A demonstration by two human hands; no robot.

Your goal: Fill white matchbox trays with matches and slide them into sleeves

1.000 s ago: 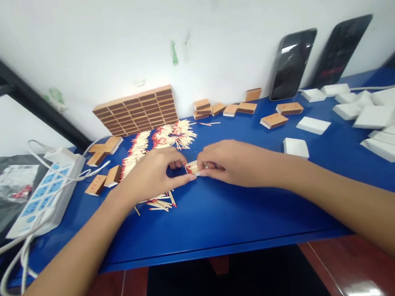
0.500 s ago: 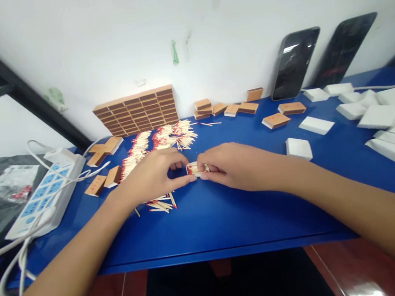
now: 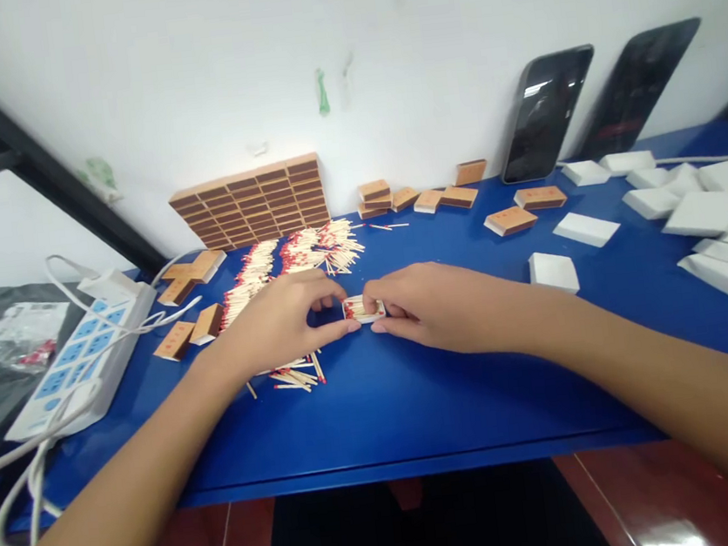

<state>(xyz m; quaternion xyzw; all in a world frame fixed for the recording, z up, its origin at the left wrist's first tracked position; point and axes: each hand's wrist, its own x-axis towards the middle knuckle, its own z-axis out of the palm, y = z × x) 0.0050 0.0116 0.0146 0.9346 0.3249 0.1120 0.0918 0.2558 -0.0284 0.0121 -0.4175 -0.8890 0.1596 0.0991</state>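
Between my hands, a small white matchbox tray (image 3: 365, 320) filled with red-tipped matches (image 3: 354, 308) rests on the blue table. My left hand (image 3: 293, 314) pinches the tray's left end, with the thumb along its near side. At the other end, my right hand (image 3: 430, 307) has its thumb against the near side and its curled fingers over the matches inside. Part of the contents is hidden under those fingers. Behind and beneath my left hand lie long heaps of loose matches (image 3: 252, 273), and a few more matches (image 3: 297, 375) are scattered nearer to me.
Stacked matchboxes (image 3: 257, 202) form a block against the wall. Loose matchboxes (image 3: 510, 220) lie at the back and left. White trays (image 3: 712, 211) pile up on the right; one tray (image 3: 553, 271) stands closer. A phone (image 3: 546, 112) leans on the wall. A power strip (image 3: 79, 375) with cables sits left.
Both hands stay at the tray almost unmoved. Slightly more of the tray and its matches shows between the fingers. The whole view has shifted very slightly.
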